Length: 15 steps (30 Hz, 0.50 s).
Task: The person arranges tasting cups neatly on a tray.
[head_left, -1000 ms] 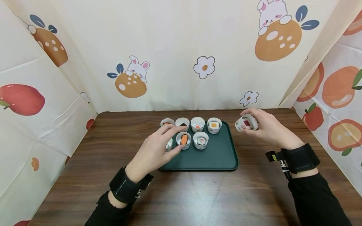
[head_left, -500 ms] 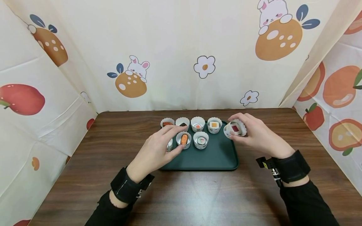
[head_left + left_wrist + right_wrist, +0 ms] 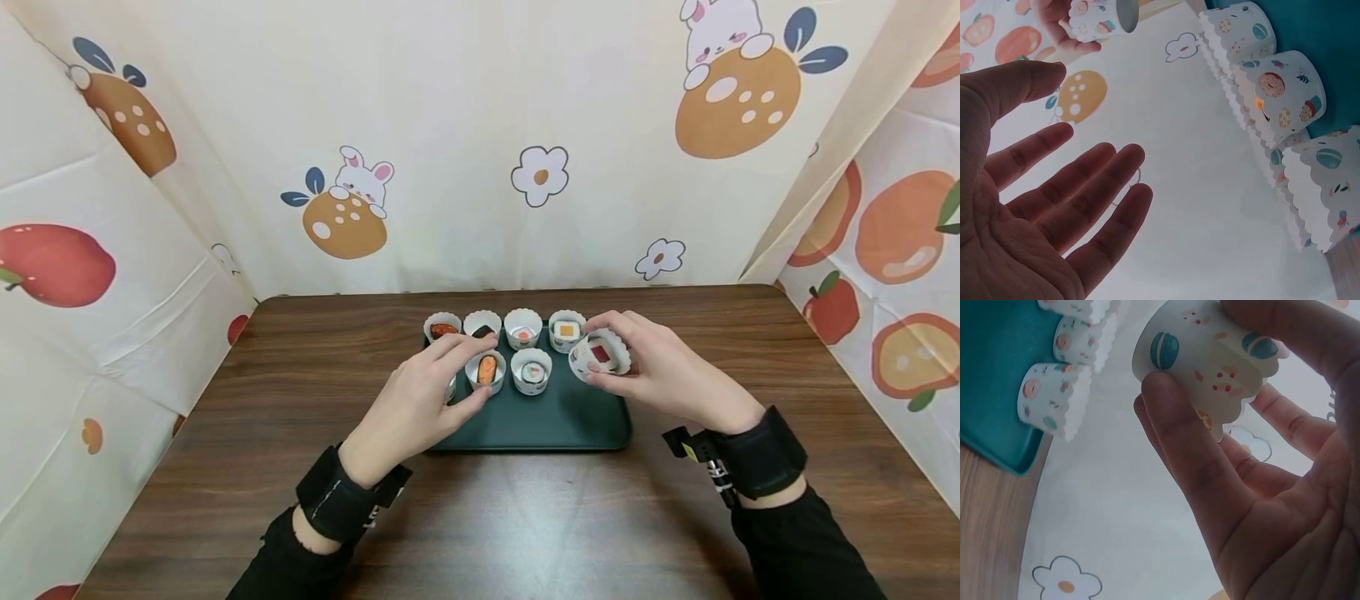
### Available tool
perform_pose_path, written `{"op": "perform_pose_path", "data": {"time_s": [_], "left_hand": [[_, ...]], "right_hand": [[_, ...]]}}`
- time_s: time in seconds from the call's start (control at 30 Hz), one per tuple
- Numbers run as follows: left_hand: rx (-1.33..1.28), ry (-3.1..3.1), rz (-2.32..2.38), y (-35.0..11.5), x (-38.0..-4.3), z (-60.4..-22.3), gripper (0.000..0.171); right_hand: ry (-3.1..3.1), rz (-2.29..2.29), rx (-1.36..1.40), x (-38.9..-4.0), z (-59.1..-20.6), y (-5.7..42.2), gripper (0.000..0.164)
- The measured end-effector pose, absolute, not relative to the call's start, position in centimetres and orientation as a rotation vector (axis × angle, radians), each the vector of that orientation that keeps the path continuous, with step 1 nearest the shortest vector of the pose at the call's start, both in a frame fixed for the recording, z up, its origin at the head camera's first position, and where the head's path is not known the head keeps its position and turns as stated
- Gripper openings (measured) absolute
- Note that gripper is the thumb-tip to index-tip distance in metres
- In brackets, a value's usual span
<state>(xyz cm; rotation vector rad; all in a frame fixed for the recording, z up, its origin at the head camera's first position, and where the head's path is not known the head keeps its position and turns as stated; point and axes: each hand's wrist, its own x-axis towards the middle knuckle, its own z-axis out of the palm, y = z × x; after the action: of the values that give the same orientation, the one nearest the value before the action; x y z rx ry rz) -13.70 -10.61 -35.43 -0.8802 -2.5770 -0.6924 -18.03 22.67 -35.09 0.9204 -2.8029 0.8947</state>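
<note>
My right hand [image 3: 663,367] pinches the sides of a white paper baking cup [image 3: 600,356] with macaron and sprinkle prints. The cup is tilted, and a small sushi-like piece with a dark red centre shows inside it. It is held over the right part of a dark green tray [image 3: 555,425]. My left hand [image 3: 416,400] hovers over the tray's left side, holding nothing; its fingers are loosely spread in the left wrist view. Near its fingertips stands a cup with an orange-topped piece [image 3: 487,368]. Beside that stands a cup with a round roll [image 3: 532,372].
Along the tray's back edge runs a row of several similar cups, including one with a yellow-centred square piece [image 3: 566,331]. Another front-row cup [image 3: 451,388] is mostly hidden behind my left hand. The brown wooden table [image 3: 337,333] meets a printed curtain [image 3: 450,125] at the back.
My right hand has carried the baking cup leftward and slightly down, from beyond the tray's right edge to over the tray. The left hand has barely moved.
</note>
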Motion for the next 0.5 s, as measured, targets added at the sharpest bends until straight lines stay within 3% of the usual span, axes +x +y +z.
{"op": "perform_pose_path", "data": {"time_s": [0.5], "left_hand": [[-0.968,-2.536,-0.778,-9.6,-13.6,-35.8,0.047]], "right_hand": [[-2.81,0.967,1.054,-17.1,-35.4,20.7,0.056]]}}
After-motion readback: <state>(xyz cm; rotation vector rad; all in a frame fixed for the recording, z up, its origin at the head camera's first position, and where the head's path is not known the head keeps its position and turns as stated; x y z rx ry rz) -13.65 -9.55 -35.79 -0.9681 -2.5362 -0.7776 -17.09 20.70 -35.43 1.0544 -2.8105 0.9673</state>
